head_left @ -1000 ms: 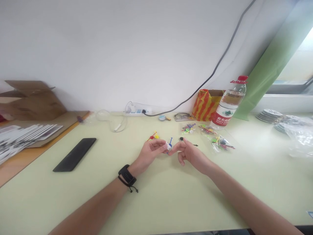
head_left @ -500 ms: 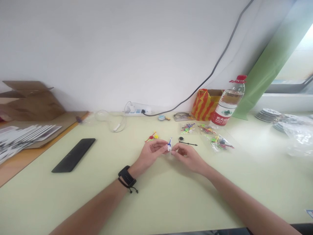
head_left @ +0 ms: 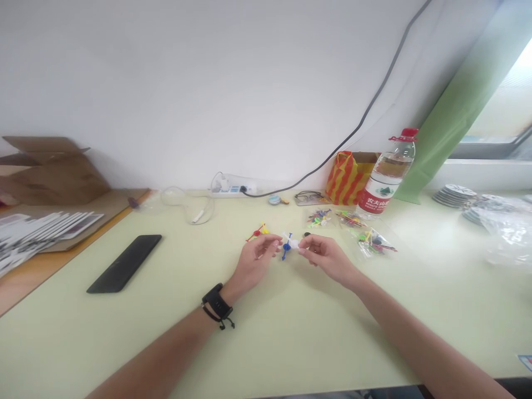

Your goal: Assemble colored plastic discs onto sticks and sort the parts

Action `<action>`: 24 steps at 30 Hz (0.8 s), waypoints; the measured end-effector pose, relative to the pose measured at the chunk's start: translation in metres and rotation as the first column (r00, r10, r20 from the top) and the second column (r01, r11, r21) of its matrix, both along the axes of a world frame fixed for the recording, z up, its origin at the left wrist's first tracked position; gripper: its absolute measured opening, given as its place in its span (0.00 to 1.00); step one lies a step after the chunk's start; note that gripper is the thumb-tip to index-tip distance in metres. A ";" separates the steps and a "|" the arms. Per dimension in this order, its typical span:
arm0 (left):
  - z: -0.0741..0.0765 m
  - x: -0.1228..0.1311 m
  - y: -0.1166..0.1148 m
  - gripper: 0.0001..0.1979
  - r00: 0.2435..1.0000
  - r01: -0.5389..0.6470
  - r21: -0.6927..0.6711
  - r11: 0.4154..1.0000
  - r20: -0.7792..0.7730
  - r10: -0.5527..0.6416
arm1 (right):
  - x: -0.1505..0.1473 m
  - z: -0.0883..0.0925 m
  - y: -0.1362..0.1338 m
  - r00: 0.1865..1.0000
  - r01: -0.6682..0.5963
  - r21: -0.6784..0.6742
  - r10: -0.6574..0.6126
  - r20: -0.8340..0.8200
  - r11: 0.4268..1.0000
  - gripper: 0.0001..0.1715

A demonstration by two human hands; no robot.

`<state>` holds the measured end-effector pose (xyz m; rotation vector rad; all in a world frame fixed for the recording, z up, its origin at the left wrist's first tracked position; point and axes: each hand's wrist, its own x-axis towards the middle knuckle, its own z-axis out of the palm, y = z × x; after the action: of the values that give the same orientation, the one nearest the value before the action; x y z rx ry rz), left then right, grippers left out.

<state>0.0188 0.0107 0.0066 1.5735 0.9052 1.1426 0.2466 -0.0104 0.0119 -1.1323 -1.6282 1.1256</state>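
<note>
A small blue plastic arrow and a white plastic piece with a round part are together between my two hands, above the middle of the table. My right hand pinches the white piece from the right. Close by on the other side, my left hand has its thumb and forefinger pressed together; whether they grip the white piece's far tip I cannot make out. Behind my left hand lie red and yellow arrow pieces. A black round piece shows just behind my right fingers.
Clear bags of coloured plastic pieces lie to the right, before a water bottle and a striped bag. At left are a black slab and stacked cards. A power strip stands against the wall.
The blue arrow has turned from edge-on to face-on, its point downward. My right fingers have closed on the white piece, and my left fingertips have drawn back slightly left.
</note>
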 end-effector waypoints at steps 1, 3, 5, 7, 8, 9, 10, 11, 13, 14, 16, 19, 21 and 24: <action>0.000 -0.001 0.001 0.14 1.000 -0.025 0.009 1.000 -0.015 0.025 | 0.003 0.000 0.001 0.999 0.009 0.016 -0.010 0.042 1.000 0.12; 0.001 -0.002 0.002 0.14 0.999 -0.047 0.012 0.999 -0.015 0.047 | 0.008 0.001 0.004 0.993 0.011 0.046 -0.016 0.115 0.999 0.12; 0.002 -0.002 0.002 0.14 0.999 -0.048 0.006 0.999 0.005 0.048 | 0.011 0.001 0.005 0.986 -0.006 0.059 -0.004 0.169 0.998 0.11; 0.004 -0.002 0.001 0.15 0.999 -0.050 0.010 0.999 0.019 0.050 | 0.012 0.000 0.005 0.975 -0.031 0.055 0.018 0.222 0.998 0.10; 0.005 -0.001 0.001 0.15 0.998 -0.052 0.014 0.999 0.020 0.052 | 0.012 0.000 0.005 0.970 -0.040 0.051 0.027 0.242 0.998 0.10; 0.005 -0.001 0.000 0.15 0.999 -0.052 0.018 0.998 0.015 0.052 | 0.011 -0.001 0.004 0.966 -0.047 0.048 0.034 0.256 0.998 0.10; 0.005 -0.001 0.000 0.15 0.999 -0.049 0.024 0.999 0.006 0.049 | 0.010 -0.001 0.004 0.964 -0.051 0.044 0.038 0.262 0.998 0.10; 0.004 -0.001 0.000 0.15 0.999 -0.044 0.033 0.999 -0.001 0.044 | 0.009 -0.001 0.004 0.965 -0.050 0.039 0.039 0.258 0.998 0.10; 0.004 -0.002 0.000 0.14 0.999 -0.032 0.049 0.998 -0.013 0.032 | 0.007 -0.002 0.004 0.973 -0.043 0.017 0.038 0.229 0.999 0.10; 0.005 -0.002 0.000 0.13 0.999 -0.027 0.055 0.998 -0.017 0.028 | 0.007 -0.002 0.004 0.978 -0.038 -0.003 0.038 0.205 0.999 0.10; 0.011 -0.002 -0.002 0.12 0.999 -0.011 0.060 0.998 -0.037 0.013 | 0.007 -0.003 0.005 0.988 -0.030 -0.044 0.036 0.147 0.999 0.10; 0.037 -0.001 -0.011 0.13 0.993 0.091 0.071 0.993 -0.084 -0.085 | 0.009 -0.006 0.009 0.995 -0.014 -0.030 0.016 0.095 0.999 0.10; 0.063 -0.003 -0.026 0.14 0.970 0.235 0.081 0.969 -0.088 -0.228 | 0.010 -0.009 0.011 0.993 -0.010 0.018 0.008 0.114 1.000 0.10; 0.098 -0.012 -0.059 0.22 0.893 0.445 0.146 0.883 -0.146 -0.426 | 0.009 -0.014 0.013 0.987 0.011 0.069 -0.022 0.157 0.998 0.09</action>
<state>0.0069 -0.0483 0.1045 1.8827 0.4841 0.8326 0.2560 0.0025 -0.0021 -1.2141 -1.7616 0.9825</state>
